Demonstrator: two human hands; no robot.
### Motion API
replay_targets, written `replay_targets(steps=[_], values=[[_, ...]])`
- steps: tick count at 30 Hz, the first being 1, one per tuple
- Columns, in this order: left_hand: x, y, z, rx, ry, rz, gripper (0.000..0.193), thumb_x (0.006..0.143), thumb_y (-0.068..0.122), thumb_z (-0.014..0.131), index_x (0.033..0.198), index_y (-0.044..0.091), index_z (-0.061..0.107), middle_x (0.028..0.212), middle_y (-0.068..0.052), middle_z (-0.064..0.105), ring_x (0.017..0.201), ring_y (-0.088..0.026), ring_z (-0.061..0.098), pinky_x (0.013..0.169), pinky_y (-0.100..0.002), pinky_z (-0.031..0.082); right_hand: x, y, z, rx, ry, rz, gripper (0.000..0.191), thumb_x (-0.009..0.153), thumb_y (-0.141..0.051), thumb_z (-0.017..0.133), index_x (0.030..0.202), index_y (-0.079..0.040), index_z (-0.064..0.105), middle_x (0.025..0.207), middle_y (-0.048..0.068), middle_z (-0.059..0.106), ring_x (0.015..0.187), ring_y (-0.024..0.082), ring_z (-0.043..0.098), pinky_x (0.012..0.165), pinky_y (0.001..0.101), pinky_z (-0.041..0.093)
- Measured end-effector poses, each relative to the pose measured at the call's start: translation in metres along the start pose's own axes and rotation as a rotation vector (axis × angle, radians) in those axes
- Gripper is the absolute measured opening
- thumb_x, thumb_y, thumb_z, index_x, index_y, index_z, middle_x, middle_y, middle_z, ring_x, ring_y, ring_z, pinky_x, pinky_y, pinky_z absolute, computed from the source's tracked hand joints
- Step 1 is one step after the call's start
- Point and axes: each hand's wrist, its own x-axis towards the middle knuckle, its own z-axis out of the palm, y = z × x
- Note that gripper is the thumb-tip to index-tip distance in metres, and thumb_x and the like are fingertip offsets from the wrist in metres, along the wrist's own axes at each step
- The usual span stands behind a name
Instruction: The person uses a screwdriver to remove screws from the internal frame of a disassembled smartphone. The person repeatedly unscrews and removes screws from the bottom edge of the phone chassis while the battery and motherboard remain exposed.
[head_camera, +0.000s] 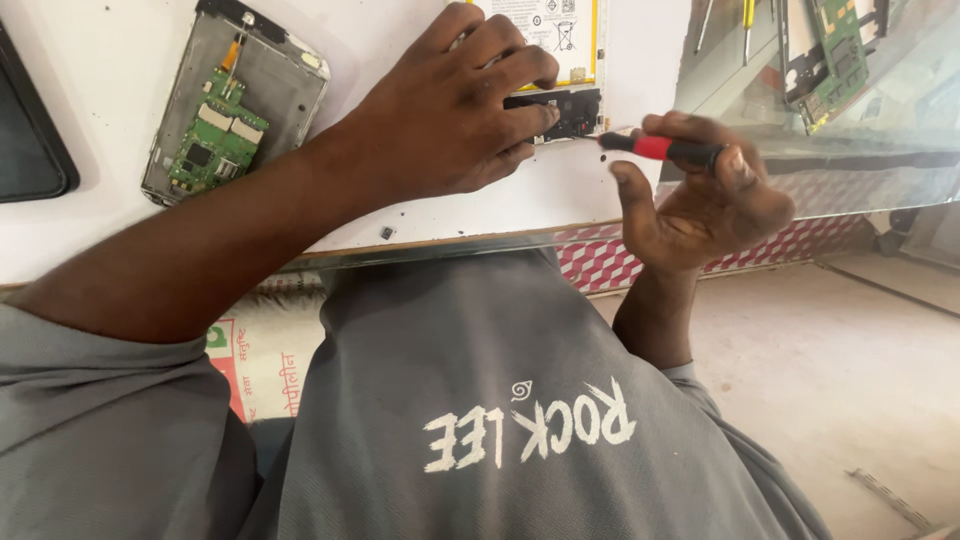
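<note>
My left hand (450, 110) lies palm down on an opened phone (565, 60) with a yellow-edged battery, fingertips pressing its dark lower board (575, 112). To its right, my right hand (700, 200) grips a small screwdriver (660, 148) with a red and black handle. The screwdriver's thin tip points left at the dark board's edge. Both hands work at the front edge of the white table (100, 80).
A second opened phone frame with a green circuit board (225, 115) lies at the left. A dark slab (25, 140) sits at the far left edge. A glass sheet (850, 130) at the right covers more circuit boards and tools. A tiny screw (386, 232) rests near the table edge.
</note>
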Motion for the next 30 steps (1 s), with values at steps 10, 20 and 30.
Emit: replay_targets(steps=[10, 20, 30], values=[[0.002, 0.001, 0.000, 0.010, 0.008, 0.007, 0.028, 0.094, 0.032, 0.083, 0.114, 0.013, 0.077, 0.129, -0.004, 0.060, 0.121, -0.022, 0.051, 0.110, -0.045, 0.039, -0.015, 0.010, 0.000, 0.114, 0.139, 0.025, 0.068, 0.088, 0.009, 0.082, 0.135, -0.016, 0.040, 0.112, 0.021, 0.070, 0.103, 0.022, 0.074, 0.073, 0.0231, 0.068], [0.003, 0.002, -0.001, 0.019, 0.000, 0.005, 0.031, 0.091, 0.034, 0.084, 0.113, 0.014, 0.078, 0.129, -0.003, 0.060, 0.125, -0.023, 0.051, 0.109, -0.044, 0.039, -0.022, 0.013, -0.001, 0.082, 0.113, 0.106, 0.070, 0.093, 0.009, 0.084, 0.140, -0.017, 0.039, 0.123, 0.014, 0.064, 0.112, 0.020, 0.072, 0.089, 0.0303, 0.070], [0.003, 0.003, -0.001, 0.034, 0.000, 0.010, 0.030, 0.092, 0.034, 0.083, 0.113, 0.015, 0.078, 0.129, -0.003, 0.060, 0.125, -0.022, 0.051, 0.109, -0.044, 0.039, -0.022, 0.016, -0.003, 0.089, 0.110, 0.064, 0.071, 0.091, 0.010, 0.083, 0.140, -0.015, 0.039, 0.122, 0.015, 0.065, 0.111, 0.021, 0.072, 0.087, 0.0302, 0.070]])
